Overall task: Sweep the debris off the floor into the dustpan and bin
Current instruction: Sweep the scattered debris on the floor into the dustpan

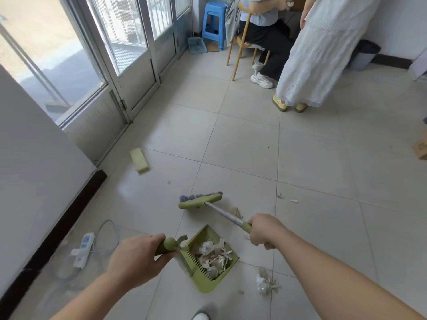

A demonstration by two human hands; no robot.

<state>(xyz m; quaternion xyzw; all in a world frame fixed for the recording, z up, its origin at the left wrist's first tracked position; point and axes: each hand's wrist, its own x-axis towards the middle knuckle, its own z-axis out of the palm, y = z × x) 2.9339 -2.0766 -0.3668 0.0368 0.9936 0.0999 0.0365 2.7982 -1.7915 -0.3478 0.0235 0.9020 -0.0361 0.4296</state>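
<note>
Pale floor tiles [242,139] are left broadly open ahead, bounded by glazed doors [129,54] at left. The green dustpan [204,286], filled with paper debris [212,255], is gripped at its handle by the left hand [134,257], fingers curled round it. The broom [199,201] is clasped in the right hand [265,229], fingers wrapped on its shaft; loose scraps [265,282] are left just beside the pan's rim.

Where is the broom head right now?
The broom head sits centre of the head view, just beyond the green dustpan, ahead-left of the right hand.

The green plastic dustpan [204,288] sat on the tiled floor [242,146], crumpled paper debris [211,255] in it. The green-headed broom [199,202] stood just beyond the pan, loose paper scraps [264,281] to the pan's right, a white power strip [84,247] to its left.
</note>
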